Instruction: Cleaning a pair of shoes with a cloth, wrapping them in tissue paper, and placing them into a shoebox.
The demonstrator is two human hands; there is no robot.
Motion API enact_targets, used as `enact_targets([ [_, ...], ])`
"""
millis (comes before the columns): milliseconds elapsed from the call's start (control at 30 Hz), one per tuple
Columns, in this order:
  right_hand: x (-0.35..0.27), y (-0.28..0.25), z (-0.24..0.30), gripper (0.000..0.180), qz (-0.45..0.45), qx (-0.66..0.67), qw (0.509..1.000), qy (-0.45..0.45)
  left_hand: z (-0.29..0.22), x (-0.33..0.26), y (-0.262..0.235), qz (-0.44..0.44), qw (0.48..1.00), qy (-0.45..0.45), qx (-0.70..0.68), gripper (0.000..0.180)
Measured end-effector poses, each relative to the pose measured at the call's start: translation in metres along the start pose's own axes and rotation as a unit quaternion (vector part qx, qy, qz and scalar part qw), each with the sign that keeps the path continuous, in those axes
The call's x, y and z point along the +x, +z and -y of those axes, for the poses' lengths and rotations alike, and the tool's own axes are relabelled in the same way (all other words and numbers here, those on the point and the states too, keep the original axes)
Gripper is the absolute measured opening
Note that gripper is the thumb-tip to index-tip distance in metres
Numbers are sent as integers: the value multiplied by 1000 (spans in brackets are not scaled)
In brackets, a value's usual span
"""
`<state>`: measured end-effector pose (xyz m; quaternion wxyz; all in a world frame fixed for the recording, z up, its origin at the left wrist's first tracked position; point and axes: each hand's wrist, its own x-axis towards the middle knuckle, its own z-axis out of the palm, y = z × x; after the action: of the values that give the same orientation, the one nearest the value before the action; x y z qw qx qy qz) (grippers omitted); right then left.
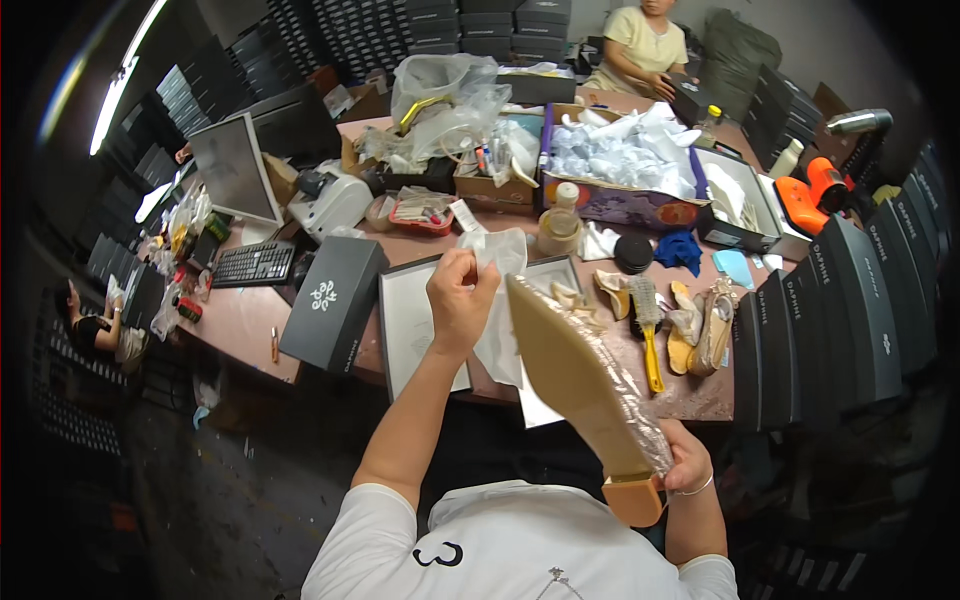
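Observation:
A flat shoe (pixel 575 375) with a beige sole, a tan low heel and a shiny pinkish metallic upper is tilted up, its sole toward me. My right hand (pixel 688 458) is closed around it near the heel. My left hand (pixel 463 303) is closed, its fingers pinching a thin, translucent white sheet (pixel 501 345) that hangs beside the shoe's toe. Under the sheet and shoe lies an open shoebox (pixel 407 345) with a white inside, partly hidden. Another metallic shoe (pixel 714 335) rests on the table at the right.
A dark grey box (pixel 333 300) lies left of the open one. A yellow-handled brush (pixel 649 340), a black round tin (pixel 632 254) and a blue cloth (pixel 678 252) sit at right. Upright shoeboxes (pixel 845 300) line the right edge. A purple carton (pixel 625 202) of crumpled paper stands behind. Another person (pixel 640 50) sits across.

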<state>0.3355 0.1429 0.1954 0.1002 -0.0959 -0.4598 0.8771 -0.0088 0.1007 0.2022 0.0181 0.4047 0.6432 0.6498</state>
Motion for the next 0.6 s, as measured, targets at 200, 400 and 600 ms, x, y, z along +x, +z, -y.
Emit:
enact_targets([
  [200,12,21,25,76,27,-51,992,113,0,-34,-12,52,997,57,13,17],
  [400,51,11,-5,58,37,-549,835,32,29,-117,-59,4,917,-299,-265,15],
  [600,64,12,-9,53,48,-591,803,59,27,-110,-61,19,931,100,352,28],
])
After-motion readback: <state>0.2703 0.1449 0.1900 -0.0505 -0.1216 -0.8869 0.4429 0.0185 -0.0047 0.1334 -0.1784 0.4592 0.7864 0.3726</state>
